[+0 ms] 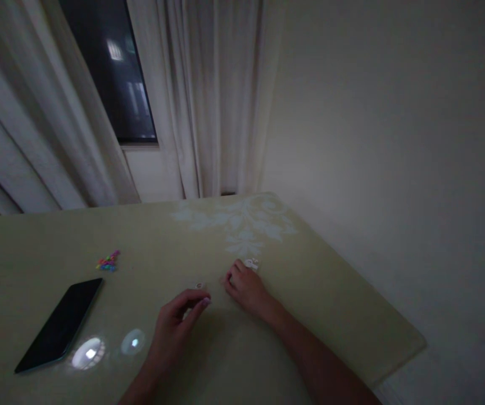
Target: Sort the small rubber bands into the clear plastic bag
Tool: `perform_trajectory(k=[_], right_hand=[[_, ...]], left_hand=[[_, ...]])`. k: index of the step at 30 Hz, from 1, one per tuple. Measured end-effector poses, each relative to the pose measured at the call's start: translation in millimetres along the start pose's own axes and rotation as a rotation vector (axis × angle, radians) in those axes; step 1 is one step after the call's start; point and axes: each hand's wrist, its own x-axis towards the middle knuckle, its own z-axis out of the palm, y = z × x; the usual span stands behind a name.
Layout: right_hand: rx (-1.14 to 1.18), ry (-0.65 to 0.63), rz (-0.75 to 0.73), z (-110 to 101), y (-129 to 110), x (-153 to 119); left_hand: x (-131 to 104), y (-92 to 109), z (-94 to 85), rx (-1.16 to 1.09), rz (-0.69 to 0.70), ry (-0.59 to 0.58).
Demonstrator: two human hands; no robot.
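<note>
My left hand [180, 319] is over the table [149, 236], thumb and forefinger pinched together; what sits between the tips, if anything, is too small to tell. Just beyond its fingertips lies a small pale piece with a ring-shaped mark [200, 286]. To the right, my right hand [244, 287] rests low on the tabletop with its fingers curled down, and whatever they hold is hidden. Small whitish pieces [252, 263] lie right behind its knuckles.
A dark tablet [60, 326] lies at the left, with a little pile of colourful small pieces [108, 262] behind it. Curtains [221, 101] and a window stand beyond the far edge. A wall [385, 140] borders the table's right side.
</note>
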Motion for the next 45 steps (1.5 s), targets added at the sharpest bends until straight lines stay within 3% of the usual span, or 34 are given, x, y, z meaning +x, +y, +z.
perform_trajectory(k=[4, 10, 16, 19, 21, 26, 31, 38, 43, 45], right_hand=[[0.023, 0.000, 0.011, 7.2, -0.1, 14.8], [0.101, 0.020, 0.054, 7.4, 3.9, 13.9], [-0.098, -0.043, 0.057, 6.3, -1.7, 14.7], [-0.093, -0.056, 0.038, 4.8, -3.5, 10.7], [0.087, -0.045, 0.004, 1.8, -5.3, 4.6], [0.794, -0.114, -0.071, -5.3, -16.3, -13.5], [1.020, -0.133, 0.005, -4.0, -26.5, -18.2], [1.080, -0.006, 0.105, 12.6, -28.1, -13.0], [0.979, 0.165, 0.121, 17.4, -25.9, -10.2], [0.920, 0.234, 0.091, 13.2, -23.6, -8.7]], left_hand=[[-0.8, -2.9, 4.4, 0.024, 0.006, -0.026], [-1.8, -4.8, 8.0, 0.036, 0.005, -0.023], [-3.2, 4.5, 8.8, 0.044, -0.024, -0.049], [-2.0, 5.9, 8.7, 0.052, -0.006, -0.020], [-0.8, 3.8, 8.5, 0.039, 0.042, 0.014], [0.0, -3.0, 5.6, 0.015, 0.147, 0.026], [0.2, 1.4, -0.2, 0.020, 0.148, -0.009], [3.3, 7.0, -5.1, 0.161, 0.191, 0.022], [17.0, -3.4, -29.0, 0.318, 0.153, 0.213], [26.7, -9.9, -40.9, 0.458, 0.130, 0.204]])
